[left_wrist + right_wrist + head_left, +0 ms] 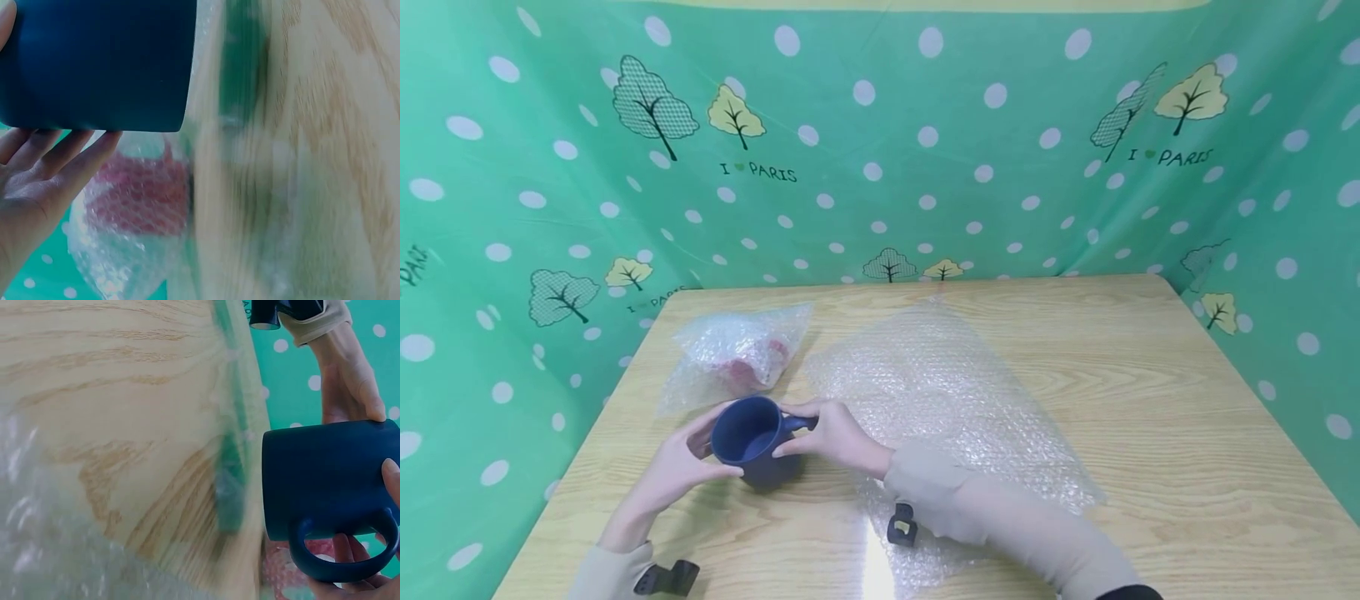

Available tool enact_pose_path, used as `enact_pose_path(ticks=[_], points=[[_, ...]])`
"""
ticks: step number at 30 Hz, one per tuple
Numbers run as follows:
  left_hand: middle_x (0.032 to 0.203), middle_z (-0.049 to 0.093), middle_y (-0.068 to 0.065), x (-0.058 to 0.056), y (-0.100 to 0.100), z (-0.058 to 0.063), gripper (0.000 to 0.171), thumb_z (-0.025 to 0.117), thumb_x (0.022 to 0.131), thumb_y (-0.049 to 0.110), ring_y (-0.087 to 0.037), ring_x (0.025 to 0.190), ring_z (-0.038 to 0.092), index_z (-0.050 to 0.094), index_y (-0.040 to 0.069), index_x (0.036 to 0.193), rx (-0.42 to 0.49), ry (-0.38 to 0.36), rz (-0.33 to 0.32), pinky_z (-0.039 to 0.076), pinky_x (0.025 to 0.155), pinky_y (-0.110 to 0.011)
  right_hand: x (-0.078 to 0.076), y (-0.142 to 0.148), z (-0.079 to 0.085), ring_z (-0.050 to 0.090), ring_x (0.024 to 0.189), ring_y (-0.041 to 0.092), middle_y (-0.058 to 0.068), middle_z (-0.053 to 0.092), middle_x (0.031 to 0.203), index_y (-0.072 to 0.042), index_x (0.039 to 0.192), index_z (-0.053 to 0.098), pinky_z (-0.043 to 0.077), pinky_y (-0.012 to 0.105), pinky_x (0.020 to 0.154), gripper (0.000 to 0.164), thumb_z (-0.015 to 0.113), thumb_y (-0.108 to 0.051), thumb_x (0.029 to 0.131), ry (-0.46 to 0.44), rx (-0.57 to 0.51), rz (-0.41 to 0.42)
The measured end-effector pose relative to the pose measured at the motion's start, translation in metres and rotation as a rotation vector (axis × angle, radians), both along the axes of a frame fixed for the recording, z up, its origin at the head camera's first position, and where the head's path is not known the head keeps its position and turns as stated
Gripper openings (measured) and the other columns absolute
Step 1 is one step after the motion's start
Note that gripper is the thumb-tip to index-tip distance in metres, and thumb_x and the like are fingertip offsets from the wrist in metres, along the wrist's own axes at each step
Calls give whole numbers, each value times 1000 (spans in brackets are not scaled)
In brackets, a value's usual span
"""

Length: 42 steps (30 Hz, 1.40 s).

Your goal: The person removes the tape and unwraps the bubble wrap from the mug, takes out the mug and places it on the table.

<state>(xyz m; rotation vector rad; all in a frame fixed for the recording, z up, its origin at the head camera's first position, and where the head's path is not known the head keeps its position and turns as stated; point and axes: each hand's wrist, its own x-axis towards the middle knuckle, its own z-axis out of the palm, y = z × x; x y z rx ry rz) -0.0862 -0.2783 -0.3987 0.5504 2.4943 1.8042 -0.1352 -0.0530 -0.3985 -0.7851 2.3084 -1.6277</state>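
A dark blue mug (766, 468) is held between both hands over the left front of the table, its mouth facing up and tilted toward the head camera. My left hand (672, 471) grips its left side, thumb on the near side and fingers on the far side. In the left wrist view several fingers (69, 159) lie along the wall of the mug (100, 69). From the right, my right hand (842, 435) holds the mug at its handle (331, 570), thumb and fingers on either side of it. The mug's inside shows nothing in it.
Behind the mug lies a bubble-wrapped bundle (733, 350) with something red and white inside. A large sheet of bubble wrap (940, 392) is spread flat across the table's middle, partly under the right forearm. Green polka-dot cloth (880, 125) hangs behind the wooden table (1150, 400) and along its sides.
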Motion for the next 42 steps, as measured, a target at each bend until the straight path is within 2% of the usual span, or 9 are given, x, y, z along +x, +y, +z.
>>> enact_pose_path(ticks=[3,9,15,21,36,42], points=[[120,51,16,1,-6,-2,75,70,64,-13,1,107,49,33,-10,129,2,-2,3,43,84,-11,0,-6,-2,53,72,8,7,64,104,-8,112,60,42,10,60,56,80,-19,60,-8,8,3],[120,51,16,0,-17,-8,75,68,64,-15,1,106,50,32,-11,129,18,3,-11,43,83,-12,1,-16,-6,55,87,-3,6,63,106,-8,113,60,44,10,76,56,79,-21,62,14,18,8],[121,50,18,2,-28,-8,75,66,66,-15,2,107,49,30,-10,131,9,-21,-10,42,84,-10,2,-27,-8,55,93,-1,5,62,107,-8,113,60,42,9,79,56,79,-21,62,23,11,6],[121,48,21,4,-37,-9,75,66,68,-14,4,106,48,28,-10,132,-6,-48,4,41,84,-9,3,-35,-9,52,102,3,4,61,109,-8,113,60,39,11,87,56,79,-22,62,-30,7,-2],[123,49,18,0,-51,-18,75,64,68,-16,2,106,50,28,-8,133,26,-66,-44,42,83,-11,5,-49,-20,53,100,1,2,62,107,-9,111,61,39,11,87,55,80,-16,60,-54,-71,-10],[124,48,20,-2,-54,-20,75,64,68,-16,2,106,49,26,-9,133,15,-80,-48,41,84,-10,6,-52,-23,54,99,1,1,62,106,-10,111,61,39,11,87,55,80,-17,60,-45,-49,-38]])
